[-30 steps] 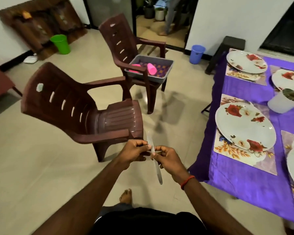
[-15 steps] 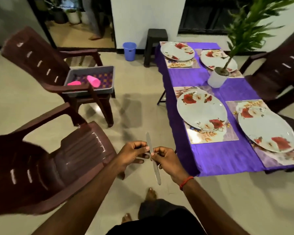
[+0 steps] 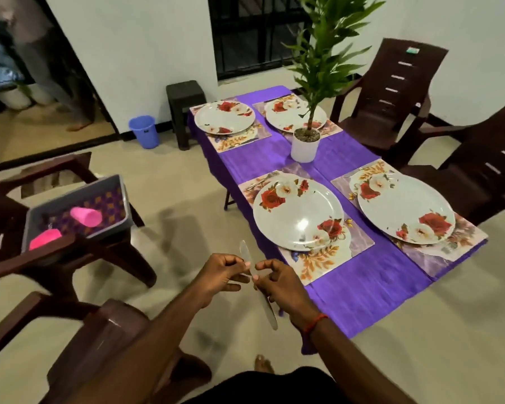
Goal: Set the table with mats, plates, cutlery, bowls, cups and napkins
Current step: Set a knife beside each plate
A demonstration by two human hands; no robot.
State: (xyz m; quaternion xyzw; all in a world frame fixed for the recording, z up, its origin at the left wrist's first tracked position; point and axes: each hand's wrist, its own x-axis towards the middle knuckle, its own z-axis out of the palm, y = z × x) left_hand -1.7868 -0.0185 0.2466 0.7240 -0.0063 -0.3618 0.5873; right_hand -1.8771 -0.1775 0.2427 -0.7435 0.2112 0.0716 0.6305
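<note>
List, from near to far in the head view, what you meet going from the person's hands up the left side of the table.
knife, pinched by the left hand and right hand → near-left plate → white plant pot → far-left plate

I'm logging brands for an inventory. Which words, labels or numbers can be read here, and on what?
No text here is readable.
Sticker at the top of the far chair backrest: greenish, too blurred to read.
</note>
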